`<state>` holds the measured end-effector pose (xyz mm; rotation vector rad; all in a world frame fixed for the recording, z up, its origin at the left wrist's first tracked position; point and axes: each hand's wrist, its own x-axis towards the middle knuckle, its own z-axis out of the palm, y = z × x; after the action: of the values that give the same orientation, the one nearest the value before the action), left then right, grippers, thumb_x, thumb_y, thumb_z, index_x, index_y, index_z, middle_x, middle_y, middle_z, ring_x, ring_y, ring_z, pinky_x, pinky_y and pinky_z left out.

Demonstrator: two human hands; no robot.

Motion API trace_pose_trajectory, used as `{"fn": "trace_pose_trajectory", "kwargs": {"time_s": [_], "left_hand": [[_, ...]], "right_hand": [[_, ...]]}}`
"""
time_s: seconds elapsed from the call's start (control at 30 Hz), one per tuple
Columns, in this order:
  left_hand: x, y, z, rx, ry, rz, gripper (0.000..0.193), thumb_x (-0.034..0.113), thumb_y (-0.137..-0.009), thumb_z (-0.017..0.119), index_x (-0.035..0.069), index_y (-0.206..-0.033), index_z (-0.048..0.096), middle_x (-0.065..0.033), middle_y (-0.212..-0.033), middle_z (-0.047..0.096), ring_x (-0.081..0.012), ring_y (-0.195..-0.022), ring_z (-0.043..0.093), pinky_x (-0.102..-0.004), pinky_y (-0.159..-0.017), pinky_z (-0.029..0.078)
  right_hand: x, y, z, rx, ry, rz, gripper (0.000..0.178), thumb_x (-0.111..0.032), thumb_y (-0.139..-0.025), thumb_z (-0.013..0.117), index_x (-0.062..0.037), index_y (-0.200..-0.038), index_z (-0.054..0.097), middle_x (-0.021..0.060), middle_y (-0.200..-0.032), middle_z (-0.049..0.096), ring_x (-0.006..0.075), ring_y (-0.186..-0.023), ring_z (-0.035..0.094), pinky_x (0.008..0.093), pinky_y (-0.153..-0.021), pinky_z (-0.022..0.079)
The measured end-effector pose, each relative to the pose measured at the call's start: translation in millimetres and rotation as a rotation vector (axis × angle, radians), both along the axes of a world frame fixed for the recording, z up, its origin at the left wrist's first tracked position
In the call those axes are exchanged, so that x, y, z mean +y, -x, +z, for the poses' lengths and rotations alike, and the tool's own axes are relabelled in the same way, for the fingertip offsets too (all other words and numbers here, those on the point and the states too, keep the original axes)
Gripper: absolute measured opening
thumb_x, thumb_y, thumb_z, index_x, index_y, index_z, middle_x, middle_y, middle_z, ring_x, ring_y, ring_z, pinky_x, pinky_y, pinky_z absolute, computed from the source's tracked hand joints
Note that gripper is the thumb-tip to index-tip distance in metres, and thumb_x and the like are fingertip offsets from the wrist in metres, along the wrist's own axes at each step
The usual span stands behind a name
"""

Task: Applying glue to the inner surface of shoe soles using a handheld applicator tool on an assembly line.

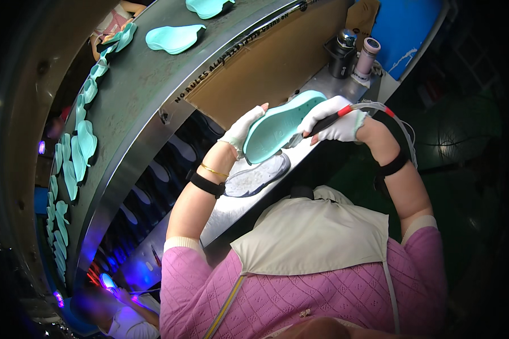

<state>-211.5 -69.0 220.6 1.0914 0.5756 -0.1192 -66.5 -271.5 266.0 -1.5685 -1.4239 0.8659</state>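
The person's two gloved hands are sharing one teal sole (277,131), which is hanging tilted in the air above the metal bench (223,213). The left hand (245,127) is pinching its left edge; the right hand (336,120) is curling around a dark, red-banded tool (322,125) with a cable (404,127), its fingers lying at the sole's right edge. Whether the tool's tip is touching the sole, one cannot tell.

The work on this sole is seemingly under way rather than finished, since both hands and the tool are occupying it. A pale, dark-rimmed shoe-shaped piece (257,174) is lying on the bench below, apart from the sole. More teal soles (175,39) are resting along the belt (131,85); whether they are waiting or done is not showing.

The bench's front edge is running close below the pale piece, leaving little margin toward the apron (316,237). A cardboard panel (266,73) is bounding the far side, near the left hand. A dark flask (339,62) and a pink flask (367,57) are standing beyond the right hand, while more open room is lying to its right.
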Motion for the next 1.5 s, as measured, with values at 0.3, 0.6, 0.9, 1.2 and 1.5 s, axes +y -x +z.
{"fn": "trace_pose_trajectory", "kwargs": {"time_s": [0.3, 0.6, 0.9, 1.2, 1.5], "left_hand": [[-31, 0, -11, -0.506, 0.542, 0.220, 0.063, 0.053, -0.090, 0.029, 0.001, -0.124, 0.042, -0.0207, -0.114, 0.053, -0.0315, -0.100, 0.056, -0.0434, -0.085, 0.048], [-49, 10, -3, -0.587, 0.641, 0.197, 0.062, 0.055, -0.088, 0.032, 0.003, -0.120, 0.045, -0.0137, -0.112, 0.054, -0.0265, -0.086, 0.058, -0.0399, -0.079, 0.048], [-41, 24, -5, -0.551, 0.438, 0.278, 0.064, 0.052, -0.092, 0.020, 0.002, -0.125, 0.042, -0.0159, -0.111, 0.056, -0.0264, -0.092, 0.060, -0.0365, -0.078, 0.051], [-14, 42, -21, -0.678, 0.122, 0.242, 0.064, 0.052, -0.091, 0.025, 0.001, -0.126, 0.041, -0.0179, -0.112, 0.056, -0.0279, -0.098, 0.058, -0.0373, -0.084, 0.048], [1, 46, -9, -0.717, 0.071, 0.226, 0.069, 0.056, -0.089, 0.027, 0.000, -0.127, 0.038, -0.0203, -0.115, 0.053, -0.0283, -0.097, 0.058, -0.0378, -0.083, 0.048]], "right_hand": [[14, 67, -39, 0.191, -0.186, -0.312, 0.010, -0.013, -0.080, 0.065, -0.0037, -0.082, 0.061, 0.0027, -0.078, 0.060, 0.0086, -0.073, 0.056, 0.0237, -0.067, 0.045], [41, 64, -44, 0.458, -0.533, -0.554, 0.007, -0.008, -0.082, 0.062, -0.0051, -0.086, 0.058, 0.0014, -0.077, 0.060, 0.0031, -0.066, 0.053, 0.0195, -0.059, 0.043], [39, 32, -12, 0.460, -0.364, -0.546, 0.005, -0.005, -0.082, 0.061, -0.0023, -0.081, 0.057, 0.0025, -0.076, 0.062, 0.0079, -0.063, 0.059, 0.0213, -0.058, 0.048], [53, 29, 18, -0.054, -0.417, -0.394, 0.006, -0.002, -0.079, 0.064, -0.0023, -0.084, 0.060, 0.0041, -0.085, 0.063, 0.0089, -0.073, 0.057, 0.0237, -0.067, 0.047], [54, 60, 18, 0.103, -0.228, -0.305, 0.013, -0.015, -0.080, 0.065, -0.0046, -0.073, 0.059, 0.0016, -0.058, 0.056, 0.0064, -0.044, 0.050, 0.0226, -0.040, 0.040]]}}
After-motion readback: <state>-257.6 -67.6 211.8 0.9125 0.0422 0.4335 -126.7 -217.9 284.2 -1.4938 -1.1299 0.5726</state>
